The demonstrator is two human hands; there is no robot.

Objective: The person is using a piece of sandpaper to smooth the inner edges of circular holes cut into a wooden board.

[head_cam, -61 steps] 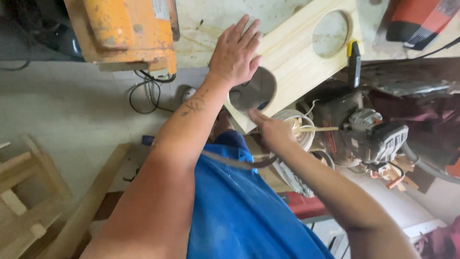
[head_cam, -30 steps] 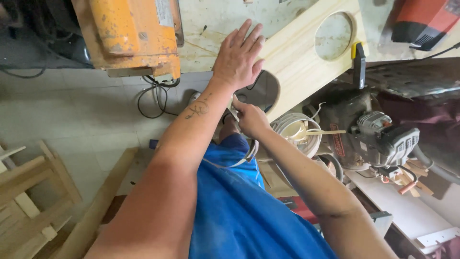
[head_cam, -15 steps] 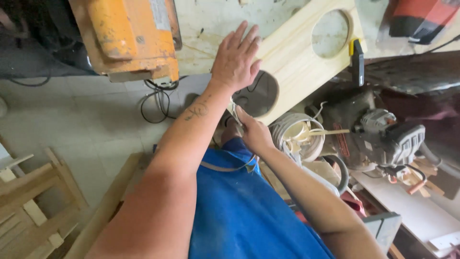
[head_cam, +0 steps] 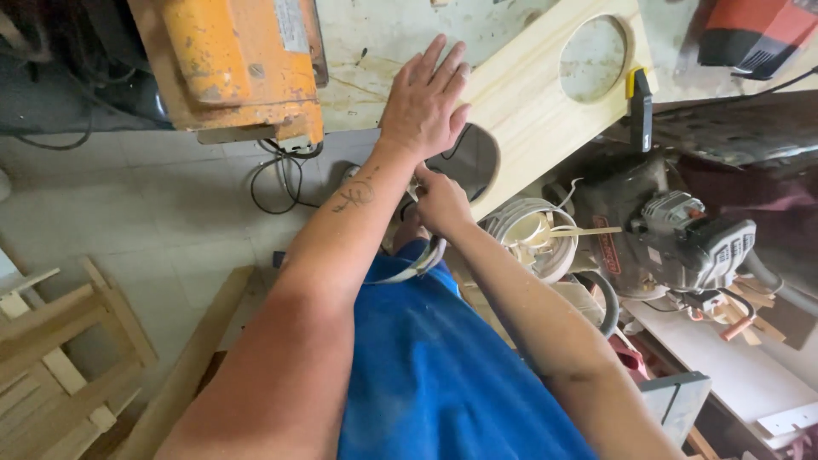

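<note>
My left hand [head_cam: 426,102] lies flat with spread fingers on a pale wooden board [head_cam: 545,111] that has two round cut-outs, one at its top [head_cam: 596,60] and one at its lower edge [head_cam: 469,162]. The board rests tilted on a worn workbench top [head_cam: 375,43]. My right hand [head_cam: 443,200] sits just under my left wrist, at the board's lower edge by the lower cut-out, fingers curled. A pale curved strip [head_cam: 417,266] hangs from it over my blue shirt [head_cam: 426,366]. What the fingertips touch is hidden.
An orange machine [head_cam: 247,68] stands at the bench's left. A yellow-and-black clamp [head_cam: 639,106] grips the board's right side. A red power tool [head_cam: 750,34], a grey motor saw [head_cam: 682,238], a white bucket [head_cam: 532,238], floor cables [head_cam: 281,170] and wooden frames [head_cam: 60,358] surround me.
My right hand has moved left and up, from beside the white bucket to the board's edge under my left wrist, the strip trailing with it. My left hand has stayed flat on the board.
</note>
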